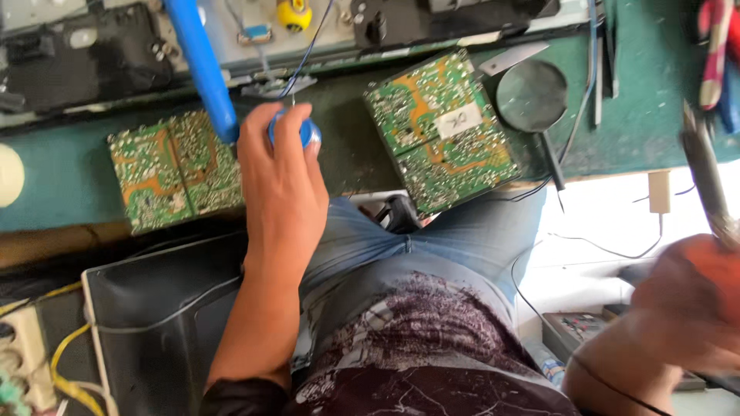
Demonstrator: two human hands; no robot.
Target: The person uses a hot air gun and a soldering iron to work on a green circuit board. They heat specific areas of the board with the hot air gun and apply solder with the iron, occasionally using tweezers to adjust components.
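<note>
Blue round spool point(307, 132) sits at the front edge of the green bench point(647, 85), between two bare circuit boards, and my left hand point(281, 181) is closed over it, fingers curled round its rim. I see a thin wire running up from it toward the gear at the back of the bench.

Right hand point(686, 304) is low at the right edge, blurred, wrapped around the handle of a soldering iron point(705, 173); its metal shaft points up and away, well clear of the boards.

Left circuit board point(173, 169) lies solder side up, just beside my left hand. A blue tube-shaped tool point(202, 65) crosses above its top right corner; I can't tell whether they touch. Right circuit board point(441, 131) is tilted, also solder side up, with a white label on it. A round black magnifier point(532, 96) rests just right of that board, handle pointing toward me.

Yellow wires point(65, 343) lie off the bench at lower left.
</note>
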